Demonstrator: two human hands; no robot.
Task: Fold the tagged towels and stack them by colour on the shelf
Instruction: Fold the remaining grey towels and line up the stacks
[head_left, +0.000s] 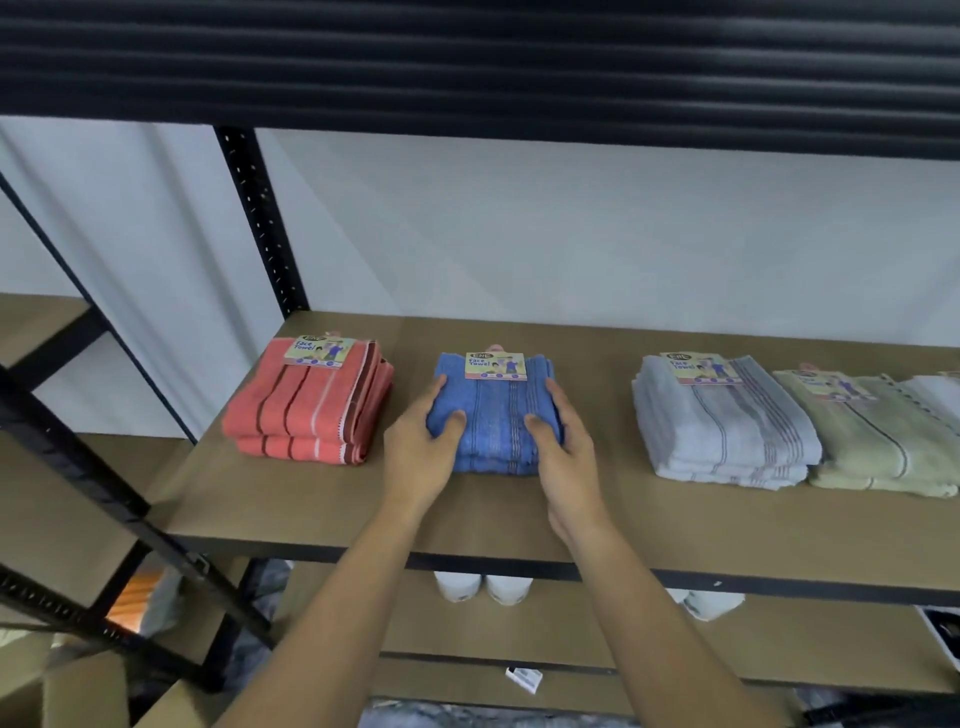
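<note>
A folded blue towel stack (493, 415) with a paper tag lies on the brown shelf board (519, 509), in the middle. My left hand (421, 447) grips its left side, thumb on top. On the opposite side, my right hand (563, 447) holds it the same way. To the left sits a stack of folded red striped towels (306, 405), tagged. To the right lie a pale grey-blue stack (722, 426) and a pale green stack (883, 436), both tagged. A white towel (935, 395) shows at the far right edge.
A black perforated upright (260, 218) stands behind the red stack, and a dark shelf (467, 57) hangs overhead. Below the board, white items (483, 587) sit on a lower shelf. Cardboard boxes (88, 691) are at the bottom left.
</note>
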